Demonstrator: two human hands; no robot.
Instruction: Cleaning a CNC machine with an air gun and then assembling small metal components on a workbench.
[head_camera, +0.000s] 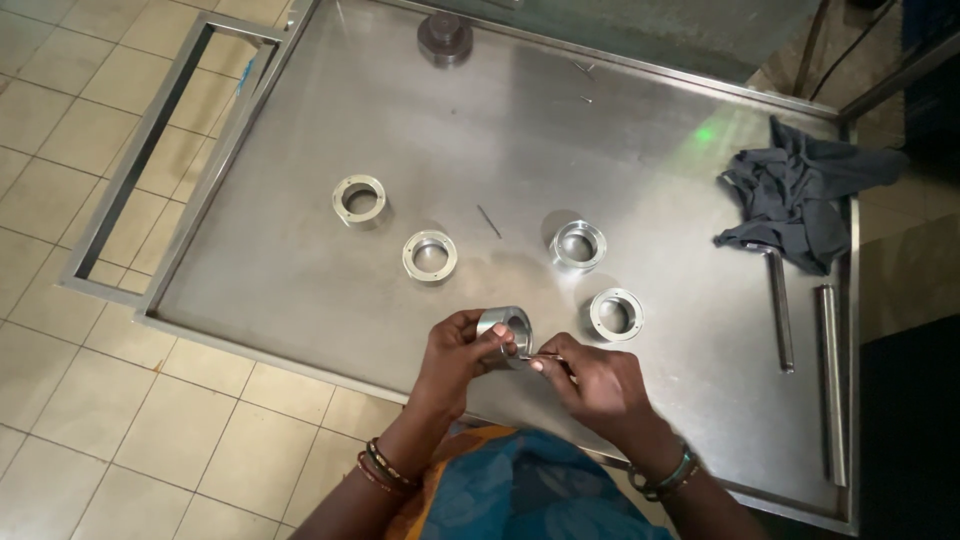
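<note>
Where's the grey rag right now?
In the head view the grey rag lies crumpled at the far right of the steel table, draped over the top end of a metal rod, well away from both hands.

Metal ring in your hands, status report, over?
Left hand grips metal ring. Right hand holds thin pin at ring's side. Four loose rings on steel table, clear of hands.

— What carried everything?
— A steel surface (300, 260) with a raised rim.
— What lay on it?
— Four metal rings: one (616, 314) just beyond the right hand (600, 385), another (577, 244) farther off, two (430, 255) (359, 199) past the left hand (455, 355). A grey rag (800, 195) and two rods (778, 305) (832, 380) lay well right.
</note>
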